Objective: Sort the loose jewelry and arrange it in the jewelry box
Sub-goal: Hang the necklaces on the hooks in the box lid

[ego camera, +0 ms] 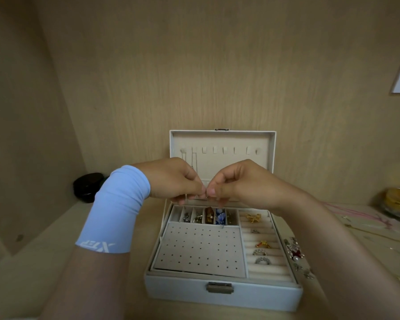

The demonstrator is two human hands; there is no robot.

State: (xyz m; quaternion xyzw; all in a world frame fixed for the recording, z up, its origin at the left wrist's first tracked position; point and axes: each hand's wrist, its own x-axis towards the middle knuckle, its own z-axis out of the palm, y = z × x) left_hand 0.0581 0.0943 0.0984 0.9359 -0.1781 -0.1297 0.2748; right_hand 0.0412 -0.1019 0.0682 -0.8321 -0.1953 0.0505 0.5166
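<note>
Jewelry box [171, 294] is standing open on a wooden shelf [56, 262], its lid [222, 139] propped upright at the back. The left hand [173, 179] and the right hand [240, 181] are meeting just above the rear row of small compartments [208, 215]. Thumb and forefinger of each hand are pressing together and pinching one thin metal piece [207, 197] between them, while the other fingers are curling underneath. The piece is too small to identify, though it is probably a necklace clasp or fine chain. Its long axis cannot be determined, since only a short sliver is showing below the fingertips. The row of lid hooks [224, 150] is sitting above and behind the fingers. The two leftmost hooks are already carrying hanging chains [194, 160], and the next vacant hook is lying almost straight up from the pinch point, so neither hand is nearer. Rings are sitting in the ring rolls [263, 227], and the perforated earring panel [199, 248] is showing no studs. The remaining loose jewelry [295, 252] is lying just beside the box's right wall — nearer the right hand.
</note>
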